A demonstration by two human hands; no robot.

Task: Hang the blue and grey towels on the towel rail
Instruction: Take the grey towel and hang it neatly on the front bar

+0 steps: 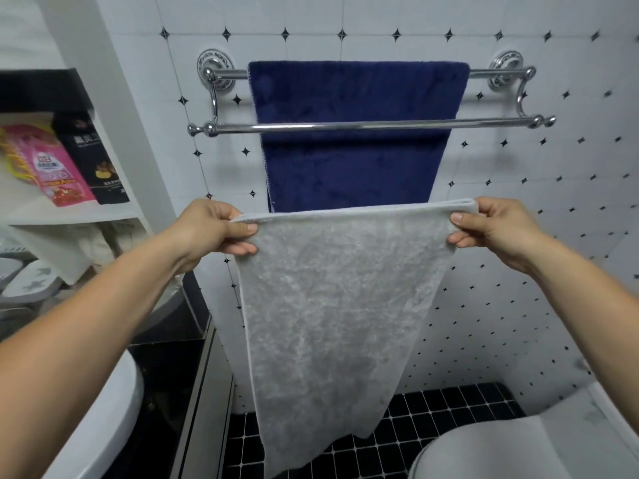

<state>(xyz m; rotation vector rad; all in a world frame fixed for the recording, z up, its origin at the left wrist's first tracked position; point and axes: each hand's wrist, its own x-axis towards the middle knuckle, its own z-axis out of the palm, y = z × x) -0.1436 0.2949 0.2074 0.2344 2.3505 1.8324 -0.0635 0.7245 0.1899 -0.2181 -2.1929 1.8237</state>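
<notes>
1. Fingers (242,229) of your left hand (211,229) and right hand (491,226) are pinching the grey towel (332,305) by its top corners.
2. It is hanging below the towel rail (363,125), hiding the blue towel (352,133)'s lower edge.

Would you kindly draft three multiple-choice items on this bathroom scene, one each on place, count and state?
1. Where does the blue towel hang?
A. rear bar
B. front bar
C. shelf

2. How many bars has the towel rail?
A. one
B. two
C. three

3. What state is the grey towel in?
A. draped on the rail
B. folded on the shelf
C. held up by its top corners

Key: 1 A, it passes behind the front bar; 2 B, two chrome bars show; 3 C, the left hand and right hand each grip a corner.
</notes>
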